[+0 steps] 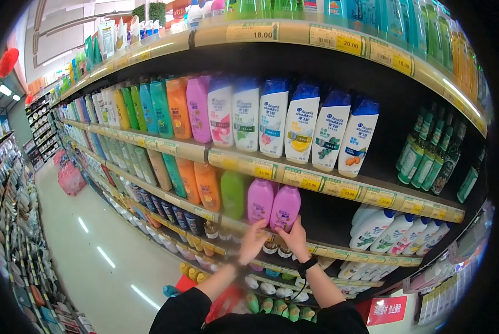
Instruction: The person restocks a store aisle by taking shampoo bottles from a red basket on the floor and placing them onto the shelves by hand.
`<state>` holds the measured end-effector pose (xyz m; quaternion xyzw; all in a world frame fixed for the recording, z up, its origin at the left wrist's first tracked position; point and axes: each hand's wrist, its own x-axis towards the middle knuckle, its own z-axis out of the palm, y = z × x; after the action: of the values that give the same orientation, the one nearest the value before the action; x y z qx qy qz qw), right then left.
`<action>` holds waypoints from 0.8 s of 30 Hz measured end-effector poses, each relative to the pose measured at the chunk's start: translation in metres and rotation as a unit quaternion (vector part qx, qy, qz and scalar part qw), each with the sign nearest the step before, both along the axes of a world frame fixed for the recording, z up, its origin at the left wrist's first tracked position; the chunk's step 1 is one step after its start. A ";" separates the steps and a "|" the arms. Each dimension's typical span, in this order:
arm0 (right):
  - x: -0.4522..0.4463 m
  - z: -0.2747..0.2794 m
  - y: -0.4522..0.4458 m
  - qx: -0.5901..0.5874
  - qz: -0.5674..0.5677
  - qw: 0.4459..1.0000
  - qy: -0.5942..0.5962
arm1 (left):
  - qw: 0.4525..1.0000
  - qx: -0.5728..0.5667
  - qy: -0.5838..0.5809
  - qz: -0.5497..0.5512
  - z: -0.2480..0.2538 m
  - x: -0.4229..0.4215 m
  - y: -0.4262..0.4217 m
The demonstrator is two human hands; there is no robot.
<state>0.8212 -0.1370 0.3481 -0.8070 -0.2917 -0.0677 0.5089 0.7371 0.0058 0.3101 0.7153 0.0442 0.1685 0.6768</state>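
Note:
Two pink shampoo bottles stand side by side, upright, on the second shelf down: a left pink bottle [260,199] and a right pink bottle [285,207]. My left hand [253,240] touches the base of the left one, its fingers partly bent. Against the lower part of the right one rests my right hand [295,238], thumb in front and fingers along its right side, a black band on the wrist. A green bottle [233,195] is just left of the pink pair, and orange bottles [206,186] stand beyond it.
Above, white bottles with blue caps [302,122] line a shelf with a price-label edge [327,186]. Larger white bottles [374,231] lean at the right of the pink bottles' shelf. Lower shelves hold jars and more bottles. An aisle floor [88,234] runs at left.

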 end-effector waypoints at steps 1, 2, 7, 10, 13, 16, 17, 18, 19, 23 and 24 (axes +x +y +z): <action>-0.001 0.001 0.000 -0.006 -0.008 1.000 0.001 | 0.998 -0.046 -0.014 0.045 0.001 0.000 0.001; -0.001 0.001 0.000 -0.006 -0.009 1.000 0.001 | 0.998 -0.045 -0.014 0.044 0.002 0.000 0.003; 0.000 -0.003 0.002 -0.028 -0.018 0.999 -0.003 | 0.941 0.300 -0.056 0.149 0.021 -0.005 0.007; 0.001 -0.003 0.001 -0.034 -0.017 0.999 -0.012 | 0.933 0.319 -0.055 0.157 0.021 -0.004 0.007; 0.001 -0.002 0.000 -0.015 -0.003 1.000 -0.005 | 0.935 0.308 -0.072 0.160 0.017 0.000 0.008; 0.002 -0.002 0.001 -0.022 -0.010 1.000 -0.007 | 0.944 0.284 -0.062 0.156 0.017 0.001 0.008; 0.001 -0.002 0.001 -0.023 -0.009 1.000 -0.007 | 0.944 0.283 -0.061 0.156 0.018 0.001 0.008; 0.001 0.000 0.000 -0.020 -0.007 1.000 0.000 | 0.947 0.277 -0.065 0.149 0.019 0.000 0.008; 0.000 0.002 0.000 -0.017 -0.003 1.000 0.007 | 0.950 0.270 -0.068 0.141 0.020 0.000 0.009; 0.001 0.002 -0.001 -0.020 0.000 1.000 -0.006 | 0.960 0.249 -0.075 0.103 0.021 -0.002 0.019; 0.003 -0.001 -0.001 -0.016 -0.004 1.000 -0.017 | 0.983 0.169 -0.059 0.046 0.026 -0.006 0.021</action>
<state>0.8237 -0.1376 0.3472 -0.8152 -0.2979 -0.0786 0.4904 0.7313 0.0264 0.3363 0.8052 0.0080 0.2467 0.5392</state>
